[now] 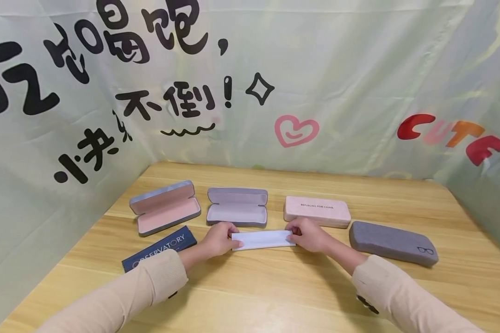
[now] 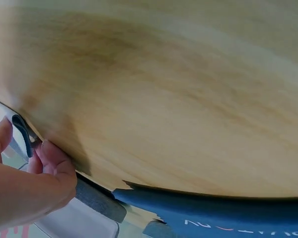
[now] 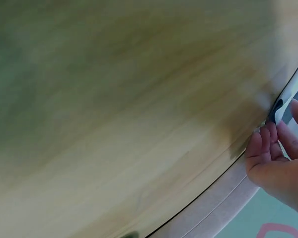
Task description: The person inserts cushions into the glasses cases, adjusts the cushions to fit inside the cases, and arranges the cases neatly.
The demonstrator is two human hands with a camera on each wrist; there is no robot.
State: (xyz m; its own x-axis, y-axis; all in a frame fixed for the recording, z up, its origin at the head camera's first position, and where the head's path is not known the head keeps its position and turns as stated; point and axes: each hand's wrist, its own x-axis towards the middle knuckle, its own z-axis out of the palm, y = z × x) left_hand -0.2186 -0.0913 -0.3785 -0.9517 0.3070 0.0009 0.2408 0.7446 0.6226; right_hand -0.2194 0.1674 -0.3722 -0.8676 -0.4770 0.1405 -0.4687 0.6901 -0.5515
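A pale, folded cloth strip [image 1: 262, 240] is stretched lengthwise between two hands over the middle of the table. My left hand [image 1: 217, 238] pinches its left end between thumb and fingers. At the other end, my right hand [image 1: 310, 235] grips the strip the same way. Dark blue shows inside the fold [image 2: 21, 133] in the left wrist view. Just behind the strip stands an open greyish-purple glasses case [image 1: 237, 213]. A closed pink glasses case [image 1: 316, 217] lies beyond my right hand.
An open blue glasses case [image 1: 171, 213] with pink lining stands at the back left. In front of it, partly behind the left sleeve, lies a dark blue folded cloth [image 1: 160, 245] lettered "OBSERVATORY". A closed grey glasses case [image 1: 391, 241] is at the right. Printed curtains [image 1: 341, 92] enclose the table.
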